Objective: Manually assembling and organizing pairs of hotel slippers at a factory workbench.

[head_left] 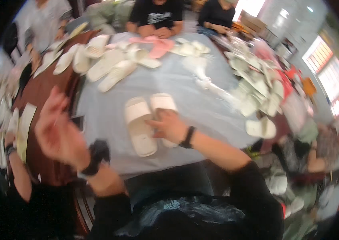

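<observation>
A pair of cream slide slippers lies side by side on the grey-covered table, straps toward the far side. My right hand (172,127) is over the right slipper (164,102), with a wristband on its wrist. Its fingers are apart; one reaches across to the inner edge of the left slipper (140,127). Whether it grips either one, I cannot make out. My left hand (59,130) is raised over the brown surface at the left, blurred by motion. Its fingers look spread, with nothing visible in them.
Several pale slippers (107,66) lie along the table's far left, beside pink slippers (159,46). A heap of pale slippers (257,82) covers the right side, with clear plastic (205,78) near it. A dark phone-like object (78,122) lies by my left hand. Other people sit around the table.
</observation>
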Available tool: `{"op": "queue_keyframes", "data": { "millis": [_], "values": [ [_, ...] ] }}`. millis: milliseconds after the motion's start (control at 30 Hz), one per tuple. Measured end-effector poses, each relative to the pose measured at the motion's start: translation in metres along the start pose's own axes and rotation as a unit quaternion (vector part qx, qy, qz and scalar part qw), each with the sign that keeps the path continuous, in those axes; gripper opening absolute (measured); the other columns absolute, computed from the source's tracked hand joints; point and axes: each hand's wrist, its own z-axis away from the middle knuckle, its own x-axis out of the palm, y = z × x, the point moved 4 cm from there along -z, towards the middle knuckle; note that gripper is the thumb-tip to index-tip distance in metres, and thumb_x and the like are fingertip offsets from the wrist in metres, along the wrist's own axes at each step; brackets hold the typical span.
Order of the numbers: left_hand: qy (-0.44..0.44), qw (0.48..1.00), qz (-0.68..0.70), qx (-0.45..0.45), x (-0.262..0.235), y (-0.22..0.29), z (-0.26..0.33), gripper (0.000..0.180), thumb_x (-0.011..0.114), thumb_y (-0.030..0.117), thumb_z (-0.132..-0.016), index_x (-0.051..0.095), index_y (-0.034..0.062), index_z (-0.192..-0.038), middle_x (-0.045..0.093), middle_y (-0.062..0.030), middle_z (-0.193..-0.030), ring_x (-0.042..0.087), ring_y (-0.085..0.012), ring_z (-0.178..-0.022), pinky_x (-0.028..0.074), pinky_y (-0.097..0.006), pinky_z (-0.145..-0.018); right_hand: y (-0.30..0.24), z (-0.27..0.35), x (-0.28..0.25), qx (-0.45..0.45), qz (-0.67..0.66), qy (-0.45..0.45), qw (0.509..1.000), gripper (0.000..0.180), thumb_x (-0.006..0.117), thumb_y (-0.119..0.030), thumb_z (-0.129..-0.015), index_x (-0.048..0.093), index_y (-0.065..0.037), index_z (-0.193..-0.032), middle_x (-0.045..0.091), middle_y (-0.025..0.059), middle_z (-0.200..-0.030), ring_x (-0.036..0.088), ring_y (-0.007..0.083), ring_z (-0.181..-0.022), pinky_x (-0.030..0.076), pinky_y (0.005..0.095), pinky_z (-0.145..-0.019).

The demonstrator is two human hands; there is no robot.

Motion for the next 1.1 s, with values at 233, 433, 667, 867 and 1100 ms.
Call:
{"op": "queue_keyframes", "data": {
  "millis": [233,433,667,867,1100],
  "values": [
    [-0.101,0.99,-0.076,-0.065,-0.002,0.025,0.049,0.008,0.059,0.007,-0.089,0.054,0.0016,-0.089,0.061,-0.0182,-0.089,0.057,-0.0234,-0.085,0.033,-0.061,-0.107,0.013,-0.008,-0.006,0.095,0.002,0.081,0.992,0.064,0.073,-0.042,-0.077,0.055,0.001,-0.12,0.057,0.0207,-0.117,0.051,0.0363,-0.115,0.038,0.0477,-0.098],
    [-0.263,0.852,-0.093,-0.443,0.011,-0.018,0.144,0.01,0.063,-0.009,-0.078,0.062,-0.0007,-0.083,0.066,-0.0093,-0.089,0.062,-0.0188,-0.088,0.047,-0.034,-0.09,0.079,0.044,-0.1,0.11,0.022,0.227,0.967,0.055,0.075,-0.037,-0.075,0.058,0.002,-0.111,0.062,0.0202,-0.097,0.058,0.0351,-0.094,0.045,0.0454,-0.085],
    [-0.359,0.754,-0.073,-0.545,0.002,-0.037,0.213,0.007,0.067,-0.002,-0.079,0.063,-0.0022,-0.085,0.066,-0.0088,-0.089,0.059,-0.0162,-0.085,0.046,-0.028,-0.08,0.302,0.13,-0.289,0.412,0.196,0.137,0.879,0.06,0.055,-0.051,-0.09,0.054,-0.003,-0.126,0.058,0.0239,-0.12,0.055,0.0411,-0.114,0.043,0.0476,-0.097],
    [-0.277,0.729,-0.05,-0.624,-0.011,-0.037,0.218,0.005,0.065,0.002,-0.085,0.064,-0.0005,-0.088,0.067,-0.0048,-0.094,0.059,-0.0133,-0.087,0.046,-0.027,-0.08,0.315,0.186,-0.294,0.358,0.214,0.244,0.876,0.045,0.065,-0.038,-0.086,0.067,-0.005,-0.116,0.067,0.0208,-0.112,0.063,0.0347,-0.107,0.048,0.0408,-0.092],
    [-0.356,0.727,-0.059,-0.584,-0.003,-0.043,0.208,0.008,0.064,0.006,-0.088,0.065,0.0,-0.093,0.067,-0.0048,-0.096,0.06,-0.0125,-0.093,0.046,-0.027,-0.085,0.157,0.277,-0.195,0.285,-0.168,0.67,0.665,0.025,0.062,-0.009,-0.089,0.064,0.004,-0.111,0.071,0.0123,-0.086,0.067,0.0161,-0.08,0.05,0.0257,-0.072]
  ]
}}
